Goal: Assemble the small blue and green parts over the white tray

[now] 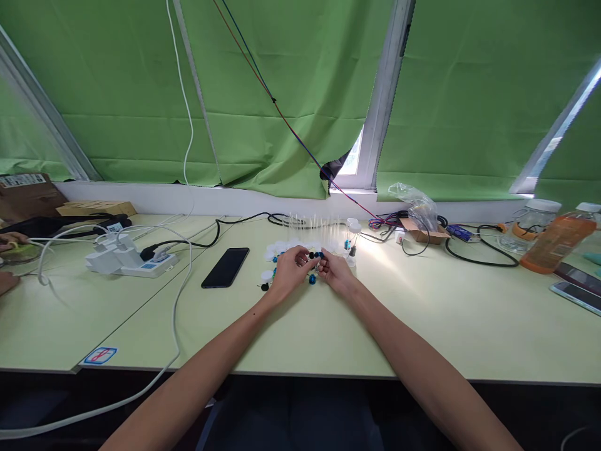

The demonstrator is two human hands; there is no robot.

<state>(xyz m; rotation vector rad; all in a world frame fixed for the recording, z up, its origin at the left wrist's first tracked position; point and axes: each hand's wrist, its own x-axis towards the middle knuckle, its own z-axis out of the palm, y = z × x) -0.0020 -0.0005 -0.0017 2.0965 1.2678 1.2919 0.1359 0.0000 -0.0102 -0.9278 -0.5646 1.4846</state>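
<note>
Your left hand [292,270] and right hand [334,270] meet over the table [300,341], fingertips closed on a small black-and-blue piece [318,254] held between them. A round blue part [312,279] sits just nearer you; a black phone [226,268] lies to the left.

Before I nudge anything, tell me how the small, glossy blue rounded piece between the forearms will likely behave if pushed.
The small, glossy blue rounded piece may roll, given its curved outline on the flat, pale-green table. Its shine suggests it could feel slippery. It is probably light, being far smaller than the left hand; its material is unclear.
</note>
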